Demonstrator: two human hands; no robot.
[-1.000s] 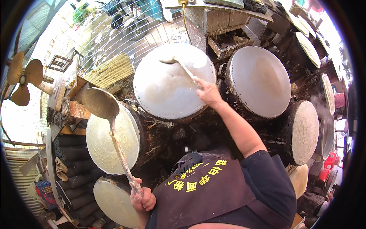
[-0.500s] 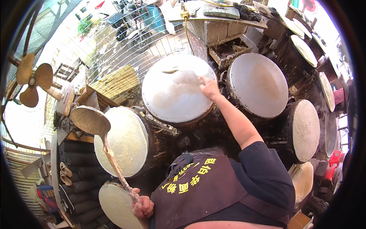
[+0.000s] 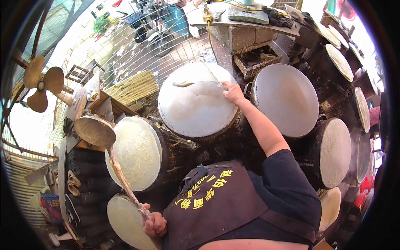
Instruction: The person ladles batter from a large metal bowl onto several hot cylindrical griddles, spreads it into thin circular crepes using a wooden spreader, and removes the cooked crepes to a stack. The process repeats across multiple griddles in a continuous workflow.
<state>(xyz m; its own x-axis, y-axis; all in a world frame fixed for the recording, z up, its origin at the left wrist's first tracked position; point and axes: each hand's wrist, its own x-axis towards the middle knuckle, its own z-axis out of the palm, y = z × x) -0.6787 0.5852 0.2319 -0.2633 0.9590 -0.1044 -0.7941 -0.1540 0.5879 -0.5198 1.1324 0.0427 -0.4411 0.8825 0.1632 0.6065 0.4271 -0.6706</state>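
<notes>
My left hand (image 3: pixel 155 225) is wrapped round the stick-like wooden handle of a long ladle (image 3: pixel 95 131). Its round, batter-stained head hangs over the left edge of a griddle (image 3: pixel 136 155) coated with pale yellow batter. My right arm reaches forward to the round middle griddle (image 3: pixel 196 114). On the far part of that griddle lies a thin white pancake (image 3: pixel 193 74), its near edge loose and rumpled. The fingers of my right hand (image 3: pixel 234 93) pinch that edge at the griddle's right side. Bare grey metal shows on the near part.
A bare round griddle (image 3: pixel 285 100) stands right of the middle one; a batter-covered one (image 3: pixel 335 152) is farther right. Another coated griddle (image 3: pixel 129 223) is at lower left. A metal fan (image 3: pixel 41 84) stands at far left. Wire mesh and a cluttered ledge (image 3: pixel 250 21) lie beyond.
The pancake's near edge has come loose and lies rumpled across the griddle, with my right hand still at its side. The ladle head has moved slightly left and down. The view has shifted a little.
</notes>
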